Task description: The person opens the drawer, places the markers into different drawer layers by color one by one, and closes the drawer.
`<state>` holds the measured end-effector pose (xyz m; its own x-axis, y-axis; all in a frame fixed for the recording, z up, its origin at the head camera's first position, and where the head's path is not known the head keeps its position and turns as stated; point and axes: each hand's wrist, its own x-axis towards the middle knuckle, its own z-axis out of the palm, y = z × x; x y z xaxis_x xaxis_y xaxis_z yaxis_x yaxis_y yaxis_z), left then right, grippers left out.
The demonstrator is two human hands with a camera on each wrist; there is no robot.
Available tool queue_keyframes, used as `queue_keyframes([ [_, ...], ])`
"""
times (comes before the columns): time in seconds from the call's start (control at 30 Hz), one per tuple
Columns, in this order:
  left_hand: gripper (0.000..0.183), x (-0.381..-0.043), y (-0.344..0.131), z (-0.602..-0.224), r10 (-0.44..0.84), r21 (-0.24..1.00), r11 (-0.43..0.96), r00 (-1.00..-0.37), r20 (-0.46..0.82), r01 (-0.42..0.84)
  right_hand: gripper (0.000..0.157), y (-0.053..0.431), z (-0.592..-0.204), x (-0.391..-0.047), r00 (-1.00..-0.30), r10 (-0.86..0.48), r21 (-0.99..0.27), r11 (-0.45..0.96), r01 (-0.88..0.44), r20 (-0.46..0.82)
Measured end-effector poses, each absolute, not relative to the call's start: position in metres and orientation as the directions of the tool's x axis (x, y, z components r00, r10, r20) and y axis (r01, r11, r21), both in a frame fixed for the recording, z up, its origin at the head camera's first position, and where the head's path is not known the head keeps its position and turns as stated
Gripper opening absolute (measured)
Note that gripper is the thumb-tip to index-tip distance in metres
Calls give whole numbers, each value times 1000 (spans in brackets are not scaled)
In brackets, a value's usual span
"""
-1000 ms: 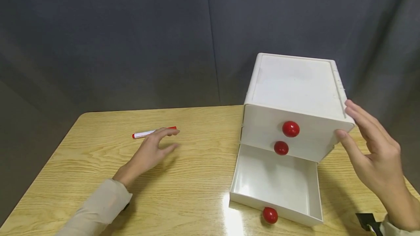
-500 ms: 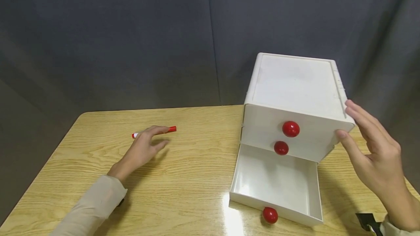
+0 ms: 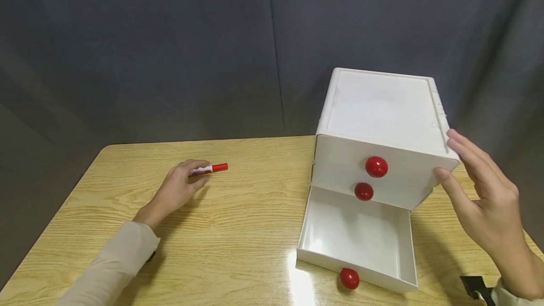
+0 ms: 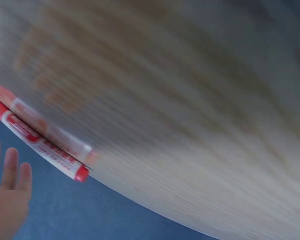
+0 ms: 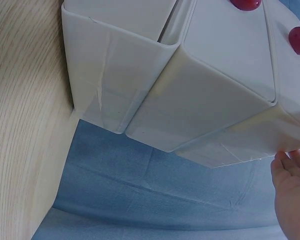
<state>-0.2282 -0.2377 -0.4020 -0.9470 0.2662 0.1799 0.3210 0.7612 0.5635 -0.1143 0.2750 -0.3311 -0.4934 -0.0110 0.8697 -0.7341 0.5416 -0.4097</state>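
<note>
In the head view my left hand hovers over a whiteboard marker with a white barrel and red ends, hiding part of it. The left wrist view has the whole marker lying on the table, a small gap between it and my extended fingers. At the right, my right hand rests against the front right corner of a white drawer cabinet, thumb at the front and straight fingers along the side. The cabinet's bottom drawer is pulled out and holds nothing.
Red round knobs mark the upper drawer, the middle drawer and the pulled-out one. A wooden table carries everything. Dark curtain hangs behind its far edge.
My left hand has shifted left and slightly farther away, from beside the marker to over its left part. My right hand and the cabinet have kept still.
</note>
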Motion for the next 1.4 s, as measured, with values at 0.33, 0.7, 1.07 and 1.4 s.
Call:
queue_keyframes([
  [0.33,46,-234,-256,-404,213,564,788,-969,128,248,45,275,-331,-115,-487,-9,-407,537,-739,873],
  [0.7,41,-238,-268,-406,204,511,829,-974,97,225,45,277,-332,-114,-494,-14,-407,546,-732,869],
  [1.07,31,-239,-269,-409,219,421,874,-970,101,241,46,278,-332,-114,-509,-28,-410,555,-724,860],
  [1.4,30,-234,-264,-405,215,441,863,-970,117,245,46,277,-332,-113,-512,-31,-414,549,-726,858],
])
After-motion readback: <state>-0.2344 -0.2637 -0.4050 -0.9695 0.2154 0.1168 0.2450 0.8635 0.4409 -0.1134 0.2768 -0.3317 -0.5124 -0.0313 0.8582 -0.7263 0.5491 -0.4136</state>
